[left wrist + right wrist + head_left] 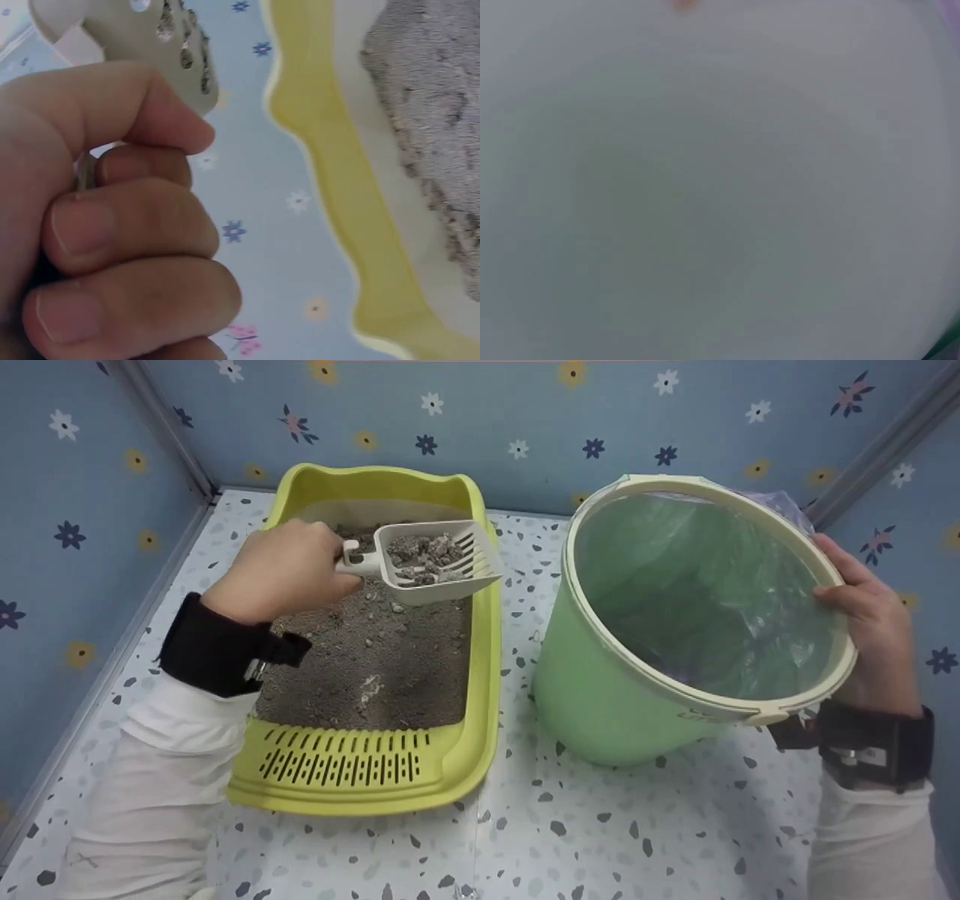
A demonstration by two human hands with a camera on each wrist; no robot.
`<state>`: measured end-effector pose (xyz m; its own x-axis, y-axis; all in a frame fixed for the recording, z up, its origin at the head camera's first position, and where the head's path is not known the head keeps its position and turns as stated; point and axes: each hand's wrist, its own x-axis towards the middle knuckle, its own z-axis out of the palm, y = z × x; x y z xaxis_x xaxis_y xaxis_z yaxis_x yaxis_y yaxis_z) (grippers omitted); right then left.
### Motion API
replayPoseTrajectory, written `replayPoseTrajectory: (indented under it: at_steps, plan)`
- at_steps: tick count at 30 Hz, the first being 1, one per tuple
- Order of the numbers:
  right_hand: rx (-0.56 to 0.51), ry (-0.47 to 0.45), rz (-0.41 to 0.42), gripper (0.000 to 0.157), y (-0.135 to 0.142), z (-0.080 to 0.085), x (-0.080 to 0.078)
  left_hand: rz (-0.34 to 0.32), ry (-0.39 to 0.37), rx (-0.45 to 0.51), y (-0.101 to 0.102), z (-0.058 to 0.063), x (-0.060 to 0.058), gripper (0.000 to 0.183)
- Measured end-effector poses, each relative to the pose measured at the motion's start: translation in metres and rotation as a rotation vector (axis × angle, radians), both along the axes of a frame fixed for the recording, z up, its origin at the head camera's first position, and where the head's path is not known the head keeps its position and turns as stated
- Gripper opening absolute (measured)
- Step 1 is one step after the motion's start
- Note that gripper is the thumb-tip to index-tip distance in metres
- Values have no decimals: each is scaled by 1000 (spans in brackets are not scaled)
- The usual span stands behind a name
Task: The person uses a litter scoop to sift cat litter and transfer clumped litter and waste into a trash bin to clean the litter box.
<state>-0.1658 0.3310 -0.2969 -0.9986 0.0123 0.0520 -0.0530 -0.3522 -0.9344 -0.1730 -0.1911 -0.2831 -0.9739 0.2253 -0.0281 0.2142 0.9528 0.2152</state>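
In the head view my left hand (289,566) grips the handle of a white slotted litter scoop (424,595) above the litter box. Grey clumps (426,553) lie in the scoop, which is held roughly level. The left wrist view shows curled fingers (142,225) round the handle. Beneath is a yellow-green litter box (486,690) with grey litter (375,660). At the right, my right hand (874,615) holds the cream rim of a green trash bin (607,697), thumb over the rim. The bin tilts and has a clear bag (720,577) inside. The right wrist view is blurred.
A blue flowered wall (487,427) stands behind, with side walls left and right. The speckled white surface (555,825) bears the box and bin, with a narrow strip between them. A perforated step (341,757) forms the box's front.
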Motion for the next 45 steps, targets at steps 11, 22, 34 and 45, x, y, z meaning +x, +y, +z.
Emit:
replayPoseTrajectory:
  at_steps: [11, 22, 34, 45]
  plan:
    - [-41, 10, 11, 55, 0, -1, 0, -63, 75, -41, 33, 52, 2, 29]
    - [24, 4, -12, 54, 3, 0, -1, -98, 139, -74, 87, 70, -5, 25]
    - [-9, -10, -34, 54, 5, -1, 4, -141, 443, -74, 154, 56, -9, 24]
    - [98, -2, -41, 53, 5, -1, 4, -292, 832, -150, 174, 32, -16, 33]
